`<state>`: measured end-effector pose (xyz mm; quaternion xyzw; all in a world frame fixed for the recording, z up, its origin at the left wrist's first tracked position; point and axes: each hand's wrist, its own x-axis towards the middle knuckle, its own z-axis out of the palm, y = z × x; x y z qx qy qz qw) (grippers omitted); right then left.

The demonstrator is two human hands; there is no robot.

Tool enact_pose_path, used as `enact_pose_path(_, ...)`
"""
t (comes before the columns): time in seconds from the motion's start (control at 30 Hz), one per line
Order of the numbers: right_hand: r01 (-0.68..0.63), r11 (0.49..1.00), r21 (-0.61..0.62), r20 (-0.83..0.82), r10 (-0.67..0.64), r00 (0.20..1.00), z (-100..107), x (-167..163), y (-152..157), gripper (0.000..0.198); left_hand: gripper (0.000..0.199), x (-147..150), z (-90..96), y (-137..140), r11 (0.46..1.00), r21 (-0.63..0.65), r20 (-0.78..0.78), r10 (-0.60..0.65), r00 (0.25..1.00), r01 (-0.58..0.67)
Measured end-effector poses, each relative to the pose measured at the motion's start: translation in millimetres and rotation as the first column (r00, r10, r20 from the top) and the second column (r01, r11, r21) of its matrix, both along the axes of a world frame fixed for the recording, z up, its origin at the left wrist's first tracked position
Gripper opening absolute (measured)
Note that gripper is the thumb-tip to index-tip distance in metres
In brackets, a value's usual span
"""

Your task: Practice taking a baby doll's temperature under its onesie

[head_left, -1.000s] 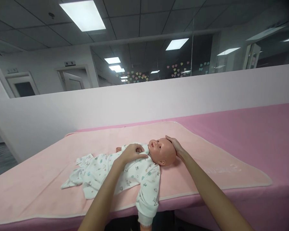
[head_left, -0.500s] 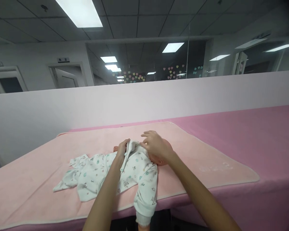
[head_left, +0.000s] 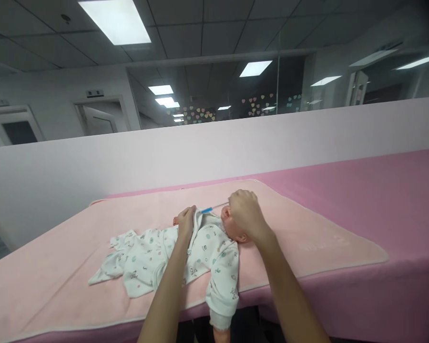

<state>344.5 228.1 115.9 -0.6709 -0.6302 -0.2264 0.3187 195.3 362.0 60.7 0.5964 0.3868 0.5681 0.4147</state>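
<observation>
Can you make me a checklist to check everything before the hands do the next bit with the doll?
1. Doll lying on the peach blanket: ok.
2. Left hand holding the shirt's front edge: ok.
3. Right hand holding the blue-ended stick: ok.
4. Blue end touching the shirt: cannot tell; it's right by the collar.
5. Doll's near sleeve all on the blanket: not ok, it hangs over the edge.
</observation>
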Motion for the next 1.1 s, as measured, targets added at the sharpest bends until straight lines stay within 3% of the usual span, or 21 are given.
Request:
enact_pose_path(0.1, -0.078, 0.996, 0.051, -0.245, 0.088, 0.966, 18, 11, -36, 0.024, 0.031, -1, 5.4, -11, 0.989, 0.054, -0.106, -0.132, 0.986, 0.138)
enact_pose_path(0.2, -0.285, 0.955, 0.082, -0.417, 0.293, 0.861, 31, 4, -54, 0.030, 0.029, -4, 10.5, -21, 0.919, -0.023, -0.219, -0.388, 0.895, 0.393)
enact_pose_path(0.27, -0.354, 0.930, 0.101, -0.469, 0.358, 0.807, 35, -2, -60, 0.031, 0.031, -6, 12.0, -25, 0.884, -0.063, -0.250, -0.464, 0.850, 0.464)
enact_pose_path(0.43, -0.381, 0.914, 0.140, -0.453, 0.401, 0.796, 37, -11, -65, 0.028, 0.032, -7, 10.3, -25, 0.880, -0.062, -0.210, -0.473, 0.856, 0.471)
enact_pose_path(0.63, -0.387, 0.914, 0.119, -0.411, 0.400, 0.819, 35, -13, -66, 0.028, 0.024, -5, 6.5, -24, 0.934, -0.105, -0.089, -0.352, 0.932, 0.342)
enact_pose_path(0.7, -0.388, 0.915, 0.107, -0.412, 0.396, 0.820, 21, -8, -69, 0.030, 0.026, -5, 5.9, -25, 0.927, -0.098, -0.069, -0.370, 0.927, 0.363)
enact_pose_path(0.77, -0.347, 0.934, 0.090, -0.429, 0.351, 0.833, -7, 4, -73, 0.033, 0.029, -6, 5.4, -24, 0.917, -0.081, -0.068, -0.395, 0.916, 0.390)
enact_pose_path(0.97, -0.063, 0.997, 0.038, -0.337, 0.072, 0.939, -125, 70, -80, 0.033, 0.032, -6, 3.3, -22, 0.897, -0.037, -0.109, -0.442, 0.891, 0.440)
enact_pose_path(1.1, 0.030, 0.999, -0.045, -0.210, -0.039, 0.977, -159, 106, -81, 0.031, 0.029, -7, 2.6, -22, 0.885, -0.065, -0.097, -0.466, 0.879, 0.462)
